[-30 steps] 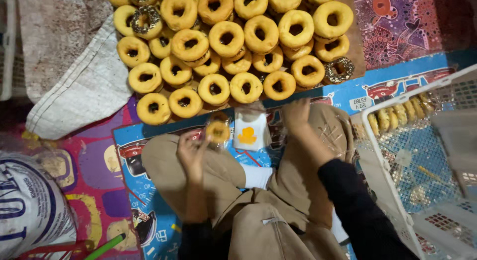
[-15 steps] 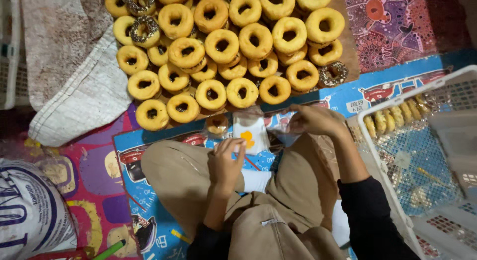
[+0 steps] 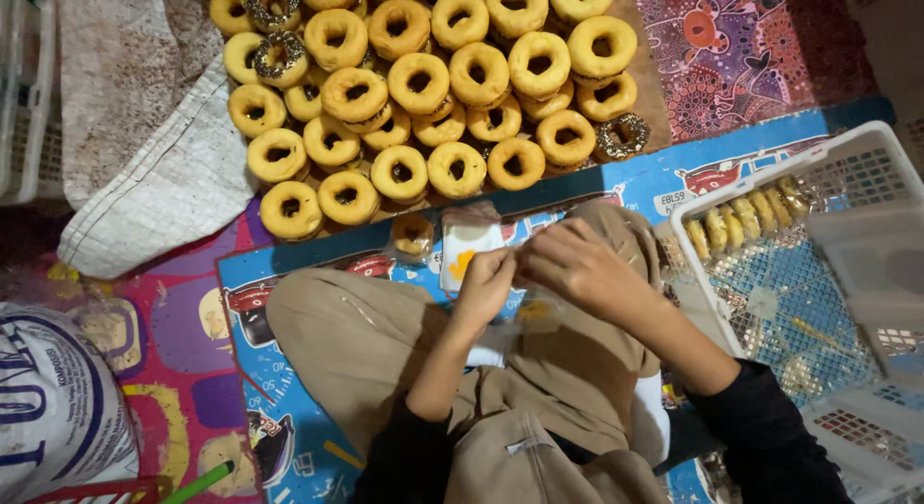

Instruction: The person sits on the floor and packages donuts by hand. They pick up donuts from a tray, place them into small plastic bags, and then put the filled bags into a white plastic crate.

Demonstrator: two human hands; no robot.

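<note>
Clear plastic wrapper at frame centre, over the lap, pinched between both hands: left hand and right hand, fingertips closed on it. Contents look like a doughnut, can't confirm. Looks like a bagging step; next needs a steady pinch. Doughnuts upper centre, white basket right, printed mat on floor.

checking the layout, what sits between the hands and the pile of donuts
In the head view, a lone donut and a white packet lie between the hands and the donut pile.
</note>
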